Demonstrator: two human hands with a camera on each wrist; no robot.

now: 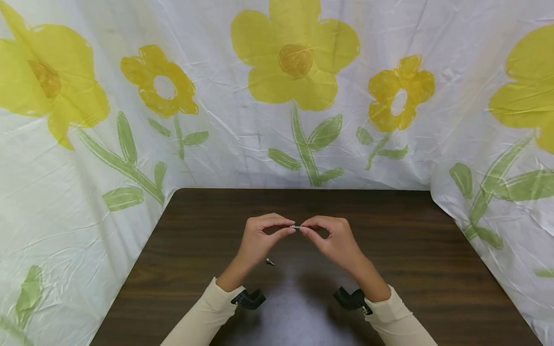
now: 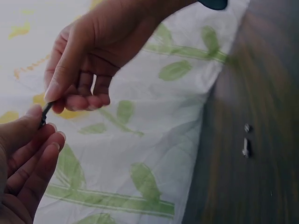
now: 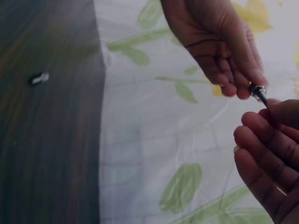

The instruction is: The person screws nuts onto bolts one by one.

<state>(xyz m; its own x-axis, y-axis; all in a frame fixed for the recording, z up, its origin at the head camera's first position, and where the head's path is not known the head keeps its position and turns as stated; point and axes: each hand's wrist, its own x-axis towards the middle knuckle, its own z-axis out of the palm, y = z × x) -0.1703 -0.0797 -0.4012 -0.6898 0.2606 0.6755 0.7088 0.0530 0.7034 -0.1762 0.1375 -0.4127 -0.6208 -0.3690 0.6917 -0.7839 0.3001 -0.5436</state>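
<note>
Both hands meet over the table with a small metal bolt (image 3: 262,96) between their fingertips. My left hand (image 1: 256,238) pinches one end with thumb and fingers, right at a wider, shiny nut-like part (image 3: 257,90). From the other side, my right hand (image 1: 339,240) pinches the thin dark shank between thumb and forefinger. In the left wrist view the bolt is a short dark rod, its ends hidden by the fingertips. A second small metal bolt (image 1: 270,262) lies on the table near the left wrist; the left wrist view shows it as a shank piece (image 2: 246,147) and a small round piece (image 2: 247,127).
The dark wood-grain table (image 1: 195,211) is bordered at the back and sides by a white cloth (image 1: 225,144) printed with yellow flowers. A black wrist camera (image 1: 249,299) sits on the left wrist and another black camera (image 1: 349,298) on the right.
</note>
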